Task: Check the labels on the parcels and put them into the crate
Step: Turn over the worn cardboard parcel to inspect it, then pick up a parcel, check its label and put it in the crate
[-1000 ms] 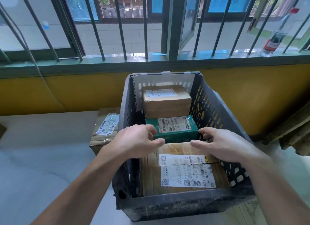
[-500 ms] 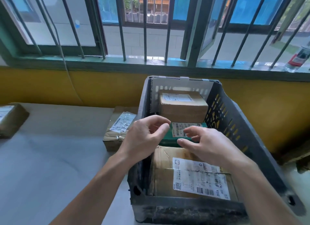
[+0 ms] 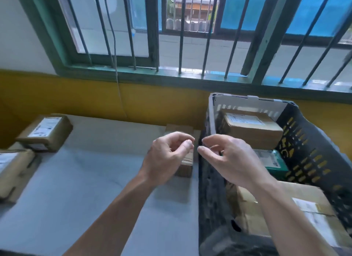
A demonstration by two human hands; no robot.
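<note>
A dark plastic crate (image 3: pixel 308 141) stands at the right. Inside it lie a brown parcel (image 3: pixel 251 130) at the far end, a green parcel (image 3: pixel 274 162) in the middle and a large brown parcel (image 3: pixel 297 208) nearest me, all labels up. My left hand (image 3: pixel 167 158) hovers over the table just left of the crate, fingers curled and apart, holding nothing. My right hand (image 3: pixel 228 160) hangs over the crate's left wall, also empty. A small brown parcel (image 3: pixel 185 166) sits on the table behind my left hand, mostly hidden by it.
Two more labelled brown parcels rest at the table's left: one (image 3: pixel 45 131) further back, one (image 3: pixel 13 170) at the left edge. A yellow wall and a barred window (image 3: pixel 181 46) run behind the grey table (image 3: pixel 85 179). A thin cord (image 3: pixel 116 65) hangs down the wall.
Both hands have lifted out of the crate and moved left, empty. The view has swung left, bringing the two parcels at the table's left into sight.
</note>
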